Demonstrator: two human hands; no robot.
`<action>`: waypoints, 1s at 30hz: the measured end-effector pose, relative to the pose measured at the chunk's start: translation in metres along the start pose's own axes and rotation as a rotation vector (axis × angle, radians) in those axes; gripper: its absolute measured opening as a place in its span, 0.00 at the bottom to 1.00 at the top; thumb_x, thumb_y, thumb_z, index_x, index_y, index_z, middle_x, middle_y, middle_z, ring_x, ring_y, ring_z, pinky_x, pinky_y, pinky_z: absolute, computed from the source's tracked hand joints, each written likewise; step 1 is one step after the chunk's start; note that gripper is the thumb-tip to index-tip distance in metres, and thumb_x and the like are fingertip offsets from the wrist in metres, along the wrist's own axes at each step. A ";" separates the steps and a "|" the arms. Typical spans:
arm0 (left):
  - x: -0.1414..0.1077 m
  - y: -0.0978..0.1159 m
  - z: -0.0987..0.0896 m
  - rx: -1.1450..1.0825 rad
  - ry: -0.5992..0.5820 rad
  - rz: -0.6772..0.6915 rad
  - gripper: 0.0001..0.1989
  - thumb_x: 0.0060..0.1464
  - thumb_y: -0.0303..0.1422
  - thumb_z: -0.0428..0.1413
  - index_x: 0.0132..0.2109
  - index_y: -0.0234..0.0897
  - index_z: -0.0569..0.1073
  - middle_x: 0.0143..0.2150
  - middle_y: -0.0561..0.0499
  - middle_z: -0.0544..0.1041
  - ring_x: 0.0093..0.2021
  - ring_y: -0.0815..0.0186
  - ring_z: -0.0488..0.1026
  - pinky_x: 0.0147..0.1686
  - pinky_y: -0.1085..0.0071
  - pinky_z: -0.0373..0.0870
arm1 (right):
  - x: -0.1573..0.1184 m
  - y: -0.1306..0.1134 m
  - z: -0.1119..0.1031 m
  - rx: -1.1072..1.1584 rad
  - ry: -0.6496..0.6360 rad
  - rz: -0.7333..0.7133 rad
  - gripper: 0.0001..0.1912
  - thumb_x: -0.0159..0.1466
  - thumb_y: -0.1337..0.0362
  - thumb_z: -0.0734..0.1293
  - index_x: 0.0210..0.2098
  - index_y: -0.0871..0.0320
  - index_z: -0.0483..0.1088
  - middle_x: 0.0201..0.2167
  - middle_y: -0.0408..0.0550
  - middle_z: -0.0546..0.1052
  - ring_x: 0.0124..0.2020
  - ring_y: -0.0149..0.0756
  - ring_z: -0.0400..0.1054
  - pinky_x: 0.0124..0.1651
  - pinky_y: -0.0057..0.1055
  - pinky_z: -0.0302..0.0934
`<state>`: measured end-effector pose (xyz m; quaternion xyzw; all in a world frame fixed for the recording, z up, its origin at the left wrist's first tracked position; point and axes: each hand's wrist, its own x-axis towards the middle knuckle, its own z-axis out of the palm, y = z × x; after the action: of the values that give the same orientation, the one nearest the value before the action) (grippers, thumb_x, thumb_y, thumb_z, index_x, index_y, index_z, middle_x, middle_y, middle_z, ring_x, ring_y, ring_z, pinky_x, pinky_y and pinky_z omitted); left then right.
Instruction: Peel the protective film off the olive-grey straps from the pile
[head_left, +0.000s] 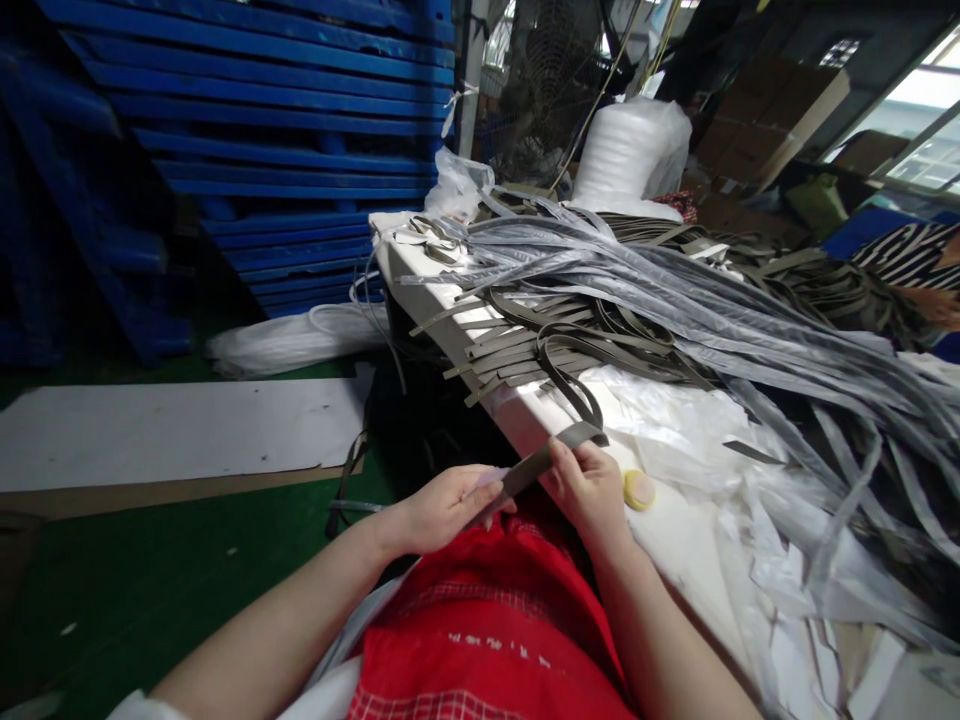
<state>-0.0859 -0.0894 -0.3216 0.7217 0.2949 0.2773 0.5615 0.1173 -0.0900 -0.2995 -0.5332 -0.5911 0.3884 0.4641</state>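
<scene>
A dark olive-grey strap (535, 466) is stretched between my two hands in front of the red apron. My left hand (452, 508) is closed on its near end, with something pale and thin along the strap beside the fingers. My right hand (589, 488) pinches the same strap farther up, between thumb and fingers. From there the strap curls back over the table's edge towards a pile of similar straps (510, 350). Just right of my right hand lies a small round yellow-rimmed item (639, 490).
The white table (675, 545) carries long plastic-sleeved straps (660, 290) and crumpled clear plastic (667, 420). Blue pallets (300, 110) are stacked at the left. A white foam roll (619, 150) stands at the back. A person in a striped sleeve (911, 255) is at the far right.
</scene>
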 end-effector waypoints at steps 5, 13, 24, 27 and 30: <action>0.009 0.003 0.005 -0.029 0.107 0.010 0.25 0.69 0.47 0.40 0.40 0.31 0.72 0.35 0.48 0.73 0.34 0.66 0.68 0.38 0.71 0.67 | -0.010 0.012 0.014 -0.016 -0.043 0.045 0.24 0.62 0.47 0.67 0.20 0.59 0.68 0.14 0.42 0.67 0.15 0.27 0.57 0.18 0.25 0.50; 0.007 0.004 0.005 0.284 0.189 0.033 0.27 0.69 0.44 0.38 0.34 0.34 0.74 0.32 0.49 0.74 0.34 0.65 0.71 0.39 0.70 0.68 | -0.008 0.020 0.016 0.018 -0.328 0.283 0.27 0.59 0.42 0.67 0.23 0.61 0.72 0.13 0.43 0.67 0.14 0.28 0.56 0.19 0.26 0.49; 0.007 -0.010 0.004 -0.319 0.540 -0.121 0.26 0.64 0.52 0.44 0.34 0.34 0.70 0.37 0.44 0.80 0.35 0.61 0.78 0.37 0.67 0.75 | -0.011 0.048 0.020 0.489 -0.212 0.270 0.18 0.64 0.50 0.67 0.38 0.61 0.77 0.17 0.39 0.65 0.19 0.26 0.54 0.23 0.26 0.44; 0.008 -0.014 -0.012 -0.110 0.646 -0.170 0.24 0.65 0.49 0.44 0.37 0.33 0.72 0.34 0.46 0.79 0.28 0.66 0.75 0.30 0.71 0.72 | -0.013 0.050 0.016 0.509 -0.219 0.269 0.17 0.65 0.51 0.67 0.39 0.60 0.77 0.19 0.41 0.67 0.19 0.26 0.56 0.23 0.26 0.45; 0.008 -0.009 -0.023 0.203 0.477 -0.092 0.21 0.65 0.44 0.47 0.37 0.34 0.77 0.34 0.47 0.79 0.33 0.66 0.75 0.35 0.72 0.70 | -0.014 0.048 0.014 0.505 -0.232 0.252 0.16 0.65 0.52 0.67 0.39 0.59 0.77 0.19 0.41 0.67 0.20 0.26 0.56 0.24 0.26 0.45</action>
<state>-0.0988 -0.0670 -0.3244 0.6744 0.4778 0.3827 0.4128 0.1169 -0.0968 -0.3512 -0.4223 -0.4542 0.6358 0.4595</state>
